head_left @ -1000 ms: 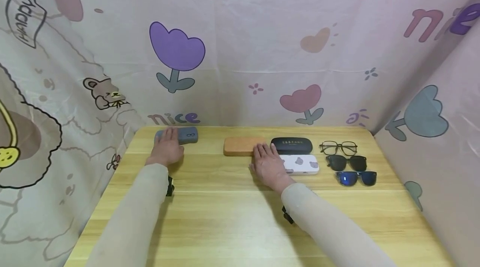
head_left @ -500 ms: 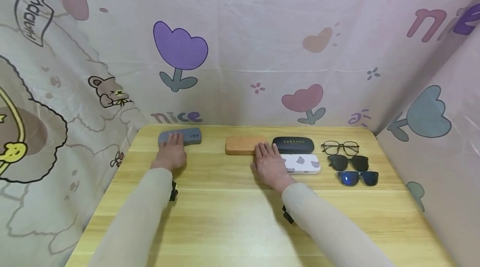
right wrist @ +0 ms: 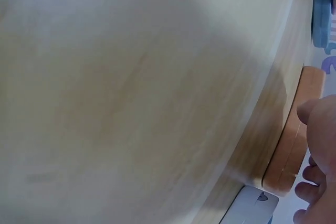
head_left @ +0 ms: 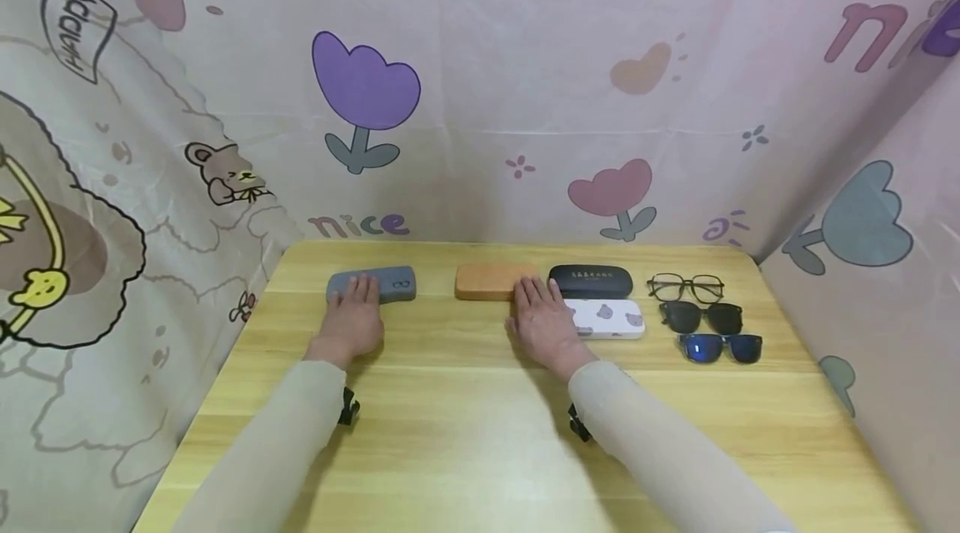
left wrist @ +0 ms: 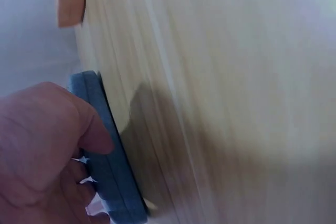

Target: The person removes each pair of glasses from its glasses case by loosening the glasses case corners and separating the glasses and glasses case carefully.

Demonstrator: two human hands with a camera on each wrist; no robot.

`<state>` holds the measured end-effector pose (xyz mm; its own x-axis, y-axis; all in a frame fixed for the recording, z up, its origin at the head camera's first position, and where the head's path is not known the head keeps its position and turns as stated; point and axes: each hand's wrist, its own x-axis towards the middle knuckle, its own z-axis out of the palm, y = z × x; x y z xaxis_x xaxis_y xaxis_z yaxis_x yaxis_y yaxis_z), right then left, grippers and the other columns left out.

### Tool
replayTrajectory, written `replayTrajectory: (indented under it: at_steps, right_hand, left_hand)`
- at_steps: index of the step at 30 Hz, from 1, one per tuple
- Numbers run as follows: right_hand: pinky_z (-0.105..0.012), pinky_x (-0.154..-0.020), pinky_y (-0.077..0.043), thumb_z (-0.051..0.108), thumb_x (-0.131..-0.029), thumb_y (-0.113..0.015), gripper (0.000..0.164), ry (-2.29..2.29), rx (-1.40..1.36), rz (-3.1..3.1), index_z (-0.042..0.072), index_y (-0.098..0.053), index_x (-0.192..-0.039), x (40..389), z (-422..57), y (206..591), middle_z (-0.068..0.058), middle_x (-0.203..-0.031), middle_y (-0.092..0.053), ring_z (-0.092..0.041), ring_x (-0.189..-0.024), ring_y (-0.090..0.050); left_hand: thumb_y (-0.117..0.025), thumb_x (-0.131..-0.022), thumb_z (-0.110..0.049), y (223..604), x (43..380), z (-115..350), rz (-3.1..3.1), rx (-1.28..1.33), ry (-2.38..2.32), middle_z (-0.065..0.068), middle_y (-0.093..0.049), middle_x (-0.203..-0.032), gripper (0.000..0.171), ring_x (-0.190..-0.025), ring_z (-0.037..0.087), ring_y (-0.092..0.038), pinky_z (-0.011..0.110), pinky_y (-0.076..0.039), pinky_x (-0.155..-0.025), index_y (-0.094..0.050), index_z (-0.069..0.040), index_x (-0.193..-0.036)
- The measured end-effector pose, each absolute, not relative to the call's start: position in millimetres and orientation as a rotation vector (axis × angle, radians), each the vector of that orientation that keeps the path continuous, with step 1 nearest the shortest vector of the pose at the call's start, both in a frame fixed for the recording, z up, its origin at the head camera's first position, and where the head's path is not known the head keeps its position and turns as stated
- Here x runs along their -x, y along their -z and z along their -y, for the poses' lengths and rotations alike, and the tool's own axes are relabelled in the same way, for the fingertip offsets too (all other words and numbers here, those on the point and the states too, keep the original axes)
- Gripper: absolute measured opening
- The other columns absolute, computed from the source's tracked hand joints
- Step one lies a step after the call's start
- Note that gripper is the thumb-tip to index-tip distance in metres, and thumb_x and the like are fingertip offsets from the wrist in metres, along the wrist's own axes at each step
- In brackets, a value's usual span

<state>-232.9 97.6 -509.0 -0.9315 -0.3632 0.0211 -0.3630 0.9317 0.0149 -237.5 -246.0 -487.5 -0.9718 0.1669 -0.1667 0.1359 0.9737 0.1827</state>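
Observation:
A blue-grey glasses case [head_left: 397, 286] lies at the back left of the table, a small glasses print on its right end. My left hand [head_left: 351, 326] rests on its left and middle part with straight fingers; in the left wrist view the thumb [left wrist: 97, 136] lies against the case's front side. An orange-brown glasses case [head_left: 487, 281] lies right of it, apart. Straight fingers of my right hand [head_left: 547, 328] touch its right end, and the palm covers the left end of a white bear-print case [head_left: 613, 319]. Behind that sits a black case [head_left: 591, 281] with gold lettering.
On the right stand clear-lens glasses [head_left: 686, 288], dark sunglasses [head_left: 703, 317] and blue-mirrored sunglasses [head_left: 722, 347] in a column. A patterned cloth [head_left: 465, 100] hangs behind and at both sides of the wooden table [head_left: 465, 433].
The blue-grey case has slid slightly right and toward me under my left hand. My right hand stays at the orange-brown case. The head view has shifted a little.

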Motion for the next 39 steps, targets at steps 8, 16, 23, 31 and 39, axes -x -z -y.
replayTrajectory:
  at_steps: [8,16,23,31,39]
  right_hand:
    - [-0.055,-0.129,-0.019,0.046,-0.11,-0.049,0.07,0.024,-0.635,2.995,0.001,-0.036,-0.162,226,-93,505,-0.017,-0.167,-0.039,-0.035,-0.157,-0.034]
    - [-0.055,-0.128,-0.022,0.044,-0.11,-0.051,0.068,-0.013,-0.733,2.918,-0.001,-0.04,-0.16,210,-84,505,-0.019,-0.165,-0.042,-0.036,-0.154,-0.039]
    - [-0.055,-0.128,-0.023,0.048,-0.11,-0.05,0.068,-0.02,-0.785,2.881,0.0,-0.043,-0.158,194,-77,505,-0.018,-0.163,-0.045,-0.036,-0.153,-0.042]
    - [-0.056,-0.127,-0.026,0.055,-0.105,-0.057,0.076,-0.118,-0.839,2.861,0.0,-0.045,-0.157,179,-70,507,-0.019,-0.161,-0.048,-0.035,-0.15,-0.045]
    - [-0.059,-0.122,-0.033,0.058,-0.098,-0.067,0.081,-0.162,-0.845,2.803,-0.001,-0.052,-0.151,166,-78,516,-0.018,-0.152,-0.057,-0.036,-0.141,-0.053]
  left_hand:
    - [-0.038,-0.105,-0.013,488,217,234,-2.934,-0.279,-0.302,0.032,-0.009,-0.171,0.068,-0.16,0.051,-0.006,0.07,-0.007,-0.124,-0.013,0.01,-0.164]
    - [-0.048,-0.102,-0.012,485,191,215,-2.993,-0.384,-0.254,0.035,-0.021,-0.168,0.066,-0.157,0.052,-0.018,0.07,-0.015,-0.123,-0.027,0.014,-0.159]
    - [-0.05,-0.102,-0.013,486,168,190,-2.946,-0.481,-0.251,0.033,-0.022,-0.169,0.066,-0.158,0.05,-0.018,0.071,-0.014,-0.123,-0.029,0.012,-0.16]
    - [-0.056,-0.103,-0.016,489,146,156,-2.926,-0.649,-0.222,0.032,-0.027,-0.168,0.065,-0.158,0.048,-0.024,0.065,-0.022,-0.125,-0.035,0.011,-0.158]
    - [-0.059,-0.102,-0.018,482,123,127,-2.907,-0.786,-0.186,0.031,-0.032,-0.166,0.064,-0.157,0.046,-0.028,0.064,-0.027,-0.124,-0.039,0.01,-0.156]
